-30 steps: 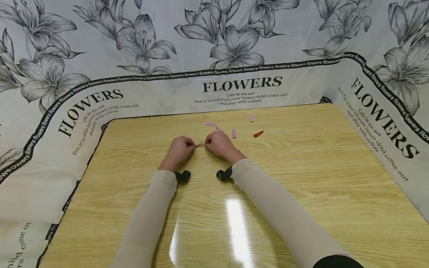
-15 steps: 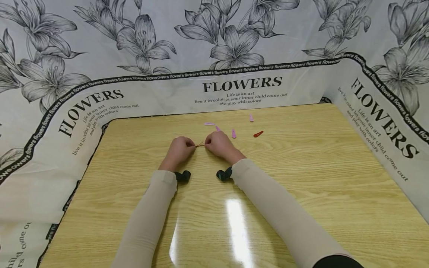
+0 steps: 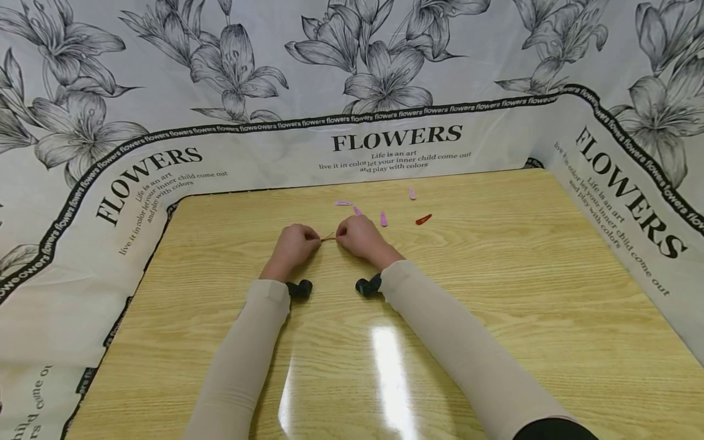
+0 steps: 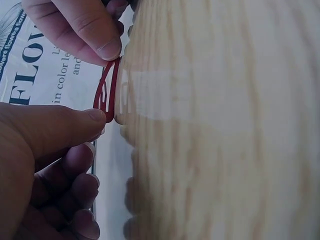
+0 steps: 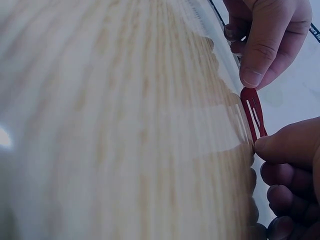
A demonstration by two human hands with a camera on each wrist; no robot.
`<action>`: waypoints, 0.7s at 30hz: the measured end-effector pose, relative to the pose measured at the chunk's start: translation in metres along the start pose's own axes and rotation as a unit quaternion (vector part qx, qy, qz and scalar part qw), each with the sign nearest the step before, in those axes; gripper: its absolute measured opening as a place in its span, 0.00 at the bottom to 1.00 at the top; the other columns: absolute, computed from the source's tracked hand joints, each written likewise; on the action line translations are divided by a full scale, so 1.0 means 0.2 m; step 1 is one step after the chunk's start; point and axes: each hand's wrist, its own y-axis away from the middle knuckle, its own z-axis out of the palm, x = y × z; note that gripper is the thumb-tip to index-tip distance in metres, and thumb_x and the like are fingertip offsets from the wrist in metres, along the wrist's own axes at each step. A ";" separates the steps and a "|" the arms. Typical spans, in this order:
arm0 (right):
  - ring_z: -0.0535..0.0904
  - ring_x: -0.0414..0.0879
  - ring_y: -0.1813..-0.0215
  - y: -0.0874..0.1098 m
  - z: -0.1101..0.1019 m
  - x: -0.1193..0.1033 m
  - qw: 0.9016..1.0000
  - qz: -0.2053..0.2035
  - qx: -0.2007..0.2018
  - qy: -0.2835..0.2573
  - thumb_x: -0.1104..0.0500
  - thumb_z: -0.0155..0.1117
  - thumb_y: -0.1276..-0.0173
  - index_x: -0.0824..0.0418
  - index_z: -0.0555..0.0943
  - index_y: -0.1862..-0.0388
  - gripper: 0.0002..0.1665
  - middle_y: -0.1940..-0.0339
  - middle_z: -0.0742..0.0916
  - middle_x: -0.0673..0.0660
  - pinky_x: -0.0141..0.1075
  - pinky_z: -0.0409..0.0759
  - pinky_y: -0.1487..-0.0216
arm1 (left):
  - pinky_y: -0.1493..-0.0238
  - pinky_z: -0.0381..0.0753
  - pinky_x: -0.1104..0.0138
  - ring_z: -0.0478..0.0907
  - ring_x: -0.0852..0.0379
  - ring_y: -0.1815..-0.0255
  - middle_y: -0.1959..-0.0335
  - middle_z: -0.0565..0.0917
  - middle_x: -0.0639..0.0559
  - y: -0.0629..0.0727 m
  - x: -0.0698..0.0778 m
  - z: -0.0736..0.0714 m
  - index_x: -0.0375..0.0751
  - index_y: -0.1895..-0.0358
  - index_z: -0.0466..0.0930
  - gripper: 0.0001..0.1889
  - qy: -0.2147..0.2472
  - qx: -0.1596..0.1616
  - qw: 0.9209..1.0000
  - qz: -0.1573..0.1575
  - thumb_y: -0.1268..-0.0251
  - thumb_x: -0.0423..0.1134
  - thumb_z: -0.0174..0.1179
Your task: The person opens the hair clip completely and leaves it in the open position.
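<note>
A red snap hair clip (image 4: 114, 87) is held between my two hands just over the table. Thumb and fingers of my left hand (image 3: 296, 247) pinch its wider end. At the opposite end, my right hand (image 3: 360, 237) pinches the clip between thumb and fingertip. The right wrist view shows the clip (image 5: 252, 112) with its strips apart near my right thumb, so it looks unsnapped. Both ends are partly covered by fingertips.
Beyond my hands on the wooden table (image 3: 484, 269) lie pink hair clips (image 3: 384, 219), several in all, one partly hidden behind my right hand. Another red hair clip (image 3: 423, 219) rests to their right. A flower-printed cloth (image 3: 396, 146) walls the table's back and sides.
</note>
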 end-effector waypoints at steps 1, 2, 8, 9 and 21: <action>0.83 0.47 0.58 0.00 0.00 0.00 1.000 -0.001 0.001 0.000 0.60 0.61 0.36 0.58 0.88 0.65 0.09 0.66 0.90 0.52 0.40 0.79 0.51 | 0.48 0.78 0.56 0.79 0.49 0.53 0.57 0.86 0.46 0.00 0.00 0.00 0.40 0.59 0.87 0.09 0.001 0.000 1.000 -0.001 0.33 0.39 0.59; 0.83 0.47 0.58 0.00 0.00 0.00 1.000 -0.002 0.001 0.001 0.60 0.61 0.36 0.58 0.88 0.65 0.09 0.66 0.90 0.52 0.40 0.79 0.50 | 0.49 0.78 0.57 0.79 0.49 0.53 0.57 0.86 0.46 0.00 0.00 0.00 0.40 0.59 0.87 0.09 0.004 0.000 1.000 -0.003 0.33 0.40 0.59; 0.83 0.47 0.58 0.01 -0.01 0.00 1.000 -0.005 0.005 0.004 0.59 0.61 0.37 0.58 0.88 0.65 0.09 0.65 0.90 0.52 0.40 0.79 0.50 | 0.51 0.78 0.57 0.79 0.49 0.55 0.57 0.86 0.46 0.01 0.02 -0.02 0.40 0.59 0.86 0.09 0.013 0.001 1.000 -0.001 0.33 0.39 0.59; 0.83 0.47 0.58 0.02 -0.02 0.00 1.000 -0.005 0.007 0.004 0.59 0.62 0.37 0.58 0.88 0.64 0.09 0.65 0.90 0.52 0.39 0.79 0.51 | 0.52 0.78 0.57 0.79 0.49 0.56 0.58 0.86 0.46 0.01 0.03 -0.02 0.40 0.59 0.86 0.09 0.013 0.003 1.000 0.001 0.33 0.39 0.59; 0.79 0.46 0.62 0.06 -0.08 0.04 1.000 0.010 0.013 0.002 0.56 0.63 0.34 0.56 0.86 0.58 0.10 0.64 0.87 0.53 0.39 0.77 0.55 | 0.57 0.78 0.59 0.78 0.51 0.63 0.62 0.85 0.47 0.00 0.11 -0.02 0.40 0.59 0.84 0.09 0.002 0.011 1.000 0.023 0.33 0.41 0.60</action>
